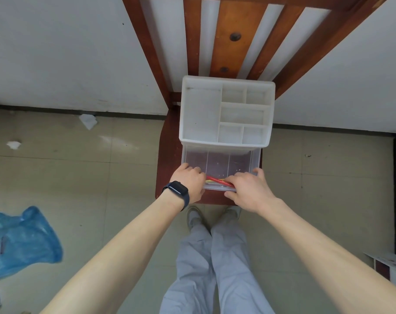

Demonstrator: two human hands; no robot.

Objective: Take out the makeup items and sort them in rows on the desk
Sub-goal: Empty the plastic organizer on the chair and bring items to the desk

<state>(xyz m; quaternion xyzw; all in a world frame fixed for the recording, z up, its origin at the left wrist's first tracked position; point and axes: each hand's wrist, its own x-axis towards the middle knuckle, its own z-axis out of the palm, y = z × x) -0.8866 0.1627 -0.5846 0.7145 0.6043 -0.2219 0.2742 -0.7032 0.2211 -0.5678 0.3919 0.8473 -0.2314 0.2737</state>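
While the clear drawer [217, 162] stood pulled out at the chair [167, 155] seat's front edge, the left hand [190, 180] and right hand [249, 191] gripped its front corners, fingers curled; the red pencil [215, 179] lay along its front wall.

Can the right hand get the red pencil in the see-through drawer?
Probably yes. The clear drawer is pulled out, nothing covers the red pencil, and the right hand has its fingers at the pencil's end.
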